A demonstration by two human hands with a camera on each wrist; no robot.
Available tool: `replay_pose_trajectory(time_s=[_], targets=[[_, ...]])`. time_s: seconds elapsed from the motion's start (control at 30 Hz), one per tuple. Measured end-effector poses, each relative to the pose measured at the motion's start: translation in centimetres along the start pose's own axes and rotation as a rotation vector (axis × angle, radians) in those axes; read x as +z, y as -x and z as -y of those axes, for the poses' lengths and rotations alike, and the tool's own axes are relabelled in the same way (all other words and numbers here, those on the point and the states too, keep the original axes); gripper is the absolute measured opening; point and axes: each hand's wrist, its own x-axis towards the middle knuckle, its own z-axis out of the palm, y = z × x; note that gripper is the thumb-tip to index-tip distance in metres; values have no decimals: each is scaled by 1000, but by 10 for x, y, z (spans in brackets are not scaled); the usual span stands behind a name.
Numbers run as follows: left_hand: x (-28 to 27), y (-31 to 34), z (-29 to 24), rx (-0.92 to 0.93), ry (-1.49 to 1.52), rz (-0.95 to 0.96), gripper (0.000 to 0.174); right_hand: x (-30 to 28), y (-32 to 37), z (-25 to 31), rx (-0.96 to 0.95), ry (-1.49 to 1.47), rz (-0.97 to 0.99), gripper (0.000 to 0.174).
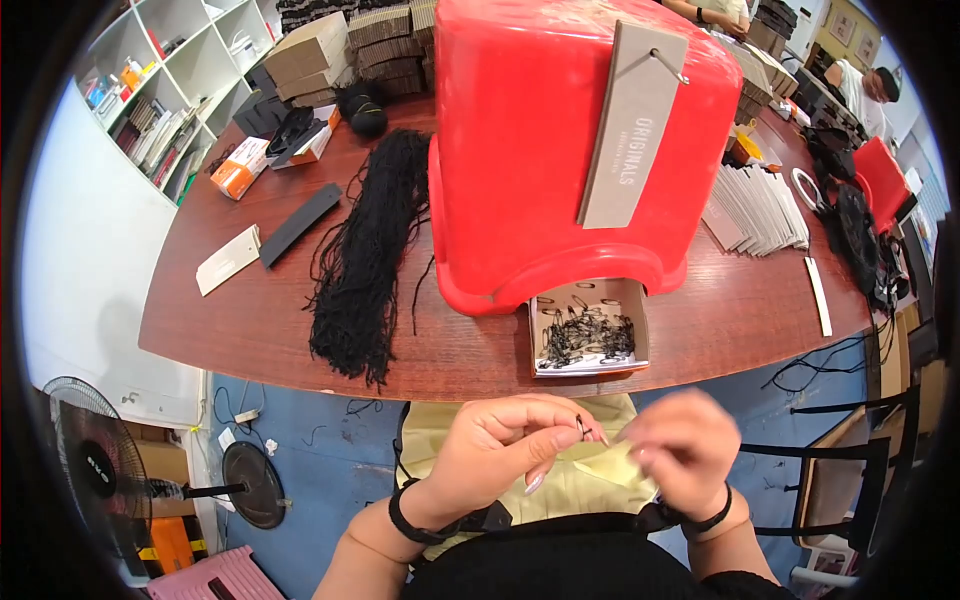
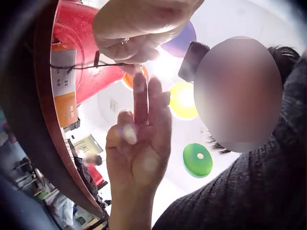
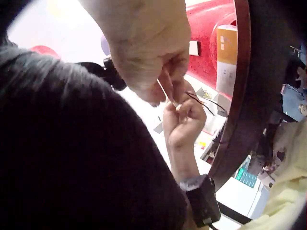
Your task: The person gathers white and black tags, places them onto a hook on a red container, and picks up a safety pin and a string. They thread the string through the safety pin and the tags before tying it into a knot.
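Note:
My left hand (image 1: 505, 445) is held in front of the table edge, above my lap. Its thumb and forefinger pinch a thin black cord (image 1: 585, 428), whose loose length trails out past the fingertips in the left wrist view (image 2: 81, 66). My right hand (image 1: 690, 450) is close beside it, blurred, with bent fingers pointing at the left fingertips; I cannot tell what it grips. Just beyond both hands, an open box (image 1: 540, 370) of black safety pins (image 1: 585, 338) stands at the table edge, partly beneath an upturned red plastic stool (image 1: 530, 170).
A bundle of black cords (image 1: 370, 250) lies left of the stool on the wooden table (image 1: 250, 330). A grey tag (image 1: 635, 130) leans on the stool. Fanned tags (image 1: 755, 210) lie to the right, loose tags (image 1: 300, 225) to the left. A fan (image 1: 95, 465) stands on the floor.

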Motion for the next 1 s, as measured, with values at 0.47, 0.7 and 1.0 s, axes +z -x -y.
replay_pose_trajectory(time_s=[0.47,0.7,1.0], targets=[[-7,0,-1,-55,-31,280,12,-12,-26,5,264,-297,199,19],[-3,1,-4,-47,-279,251,10,-22,-37,12,294,-179,370,12],[-4,0,-2,1,-303,205,10,-16,-37,14,280,-61,338,12]])
